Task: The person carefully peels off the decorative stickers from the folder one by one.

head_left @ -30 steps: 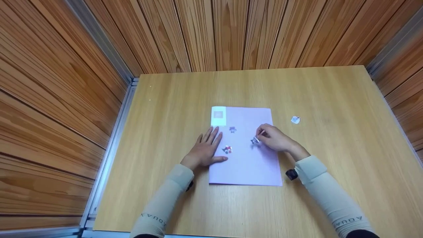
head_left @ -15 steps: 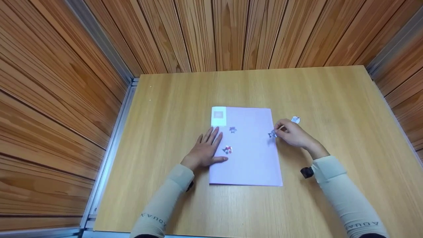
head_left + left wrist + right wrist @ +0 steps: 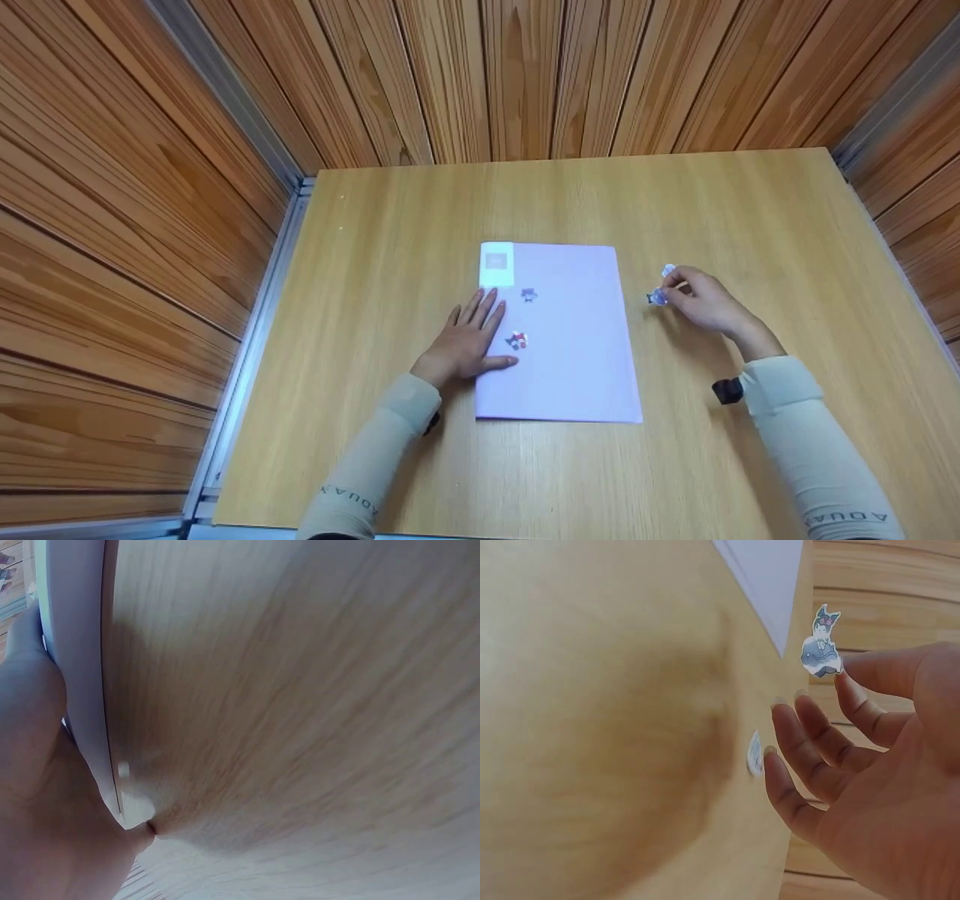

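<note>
My left hand (image 3: 465,345) lies flat with spread fingers on the left side of a pale purple folder or booklet (image 3: 570,360). Beside its fingers, two small cartoon stickers show on the cover: a purplish one (image 3: 529,295) higher up and a red and dark one (image 3: 517,340) lower down. To the right of the cover, my right hand (image 3: 705,304) pinches a cartoon sticker (image 3: 822,649) by its edge between thumb and index finger, off the table. Another whitish sticker (image 3: 668,270) lies on the table just behind that hand, partly hidden by it.
The wooden table (image 3: 420,202) extends around the cover on all sides. Wood-plank walls (image 3: 517,75) stand at the back and both sides, with a metal frame rail (image 3: 247,322) along the left table edge. A pale label (image 3: 496,262) marks the cover's top left corner.
My right hand has moved right, from above the cover to over the table beside it, carrying the pinched sticker along. My left hand has stayed in place.
</note>
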The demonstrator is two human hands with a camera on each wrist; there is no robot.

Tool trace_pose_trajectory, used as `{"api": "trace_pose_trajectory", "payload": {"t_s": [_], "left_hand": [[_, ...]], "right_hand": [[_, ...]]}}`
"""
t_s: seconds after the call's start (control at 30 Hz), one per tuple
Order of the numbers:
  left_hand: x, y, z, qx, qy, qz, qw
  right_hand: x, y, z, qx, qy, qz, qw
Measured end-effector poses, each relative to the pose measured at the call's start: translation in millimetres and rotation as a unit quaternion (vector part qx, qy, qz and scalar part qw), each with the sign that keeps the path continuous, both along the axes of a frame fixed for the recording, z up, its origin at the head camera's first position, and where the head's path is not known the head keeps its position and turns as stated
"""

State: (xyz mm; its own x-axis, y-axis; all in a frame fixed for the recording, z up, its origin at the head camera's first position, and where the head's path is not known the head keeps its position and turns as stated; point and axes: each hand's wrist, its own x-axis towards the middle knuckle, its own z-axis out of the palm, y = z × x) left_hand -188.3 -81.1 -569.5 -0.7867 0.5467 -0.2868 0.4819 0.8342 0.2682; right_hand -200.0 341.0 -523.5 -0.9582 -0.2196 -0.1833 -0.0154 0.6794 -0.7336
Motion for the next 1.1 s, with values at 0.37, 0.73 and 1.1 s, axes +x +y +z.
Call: {"api": "trace_pose_trajectory", "payload": {"t_s": [0.37,0.73,1.1], "left_hand": [[-1.1,-1.4,-2.7,-0.006,0.003,0.000,1.0000],[-1.0,-0.2,-3.3,-0.009,0.005,0.002,0.9999],[-0.3,-0.5,-3.3,-0.002,0.002,0.003,1.0000]], "right_hand": [[-2.0,26,-8.7,0.023,-0.026,-0.024,0.9991],[-7.6,41,-22.0,0.051,-0.034,-0.047,0.9970],[-11.1,40,-27.5,0.073,-0.034,-0.061,0.9949]]}}
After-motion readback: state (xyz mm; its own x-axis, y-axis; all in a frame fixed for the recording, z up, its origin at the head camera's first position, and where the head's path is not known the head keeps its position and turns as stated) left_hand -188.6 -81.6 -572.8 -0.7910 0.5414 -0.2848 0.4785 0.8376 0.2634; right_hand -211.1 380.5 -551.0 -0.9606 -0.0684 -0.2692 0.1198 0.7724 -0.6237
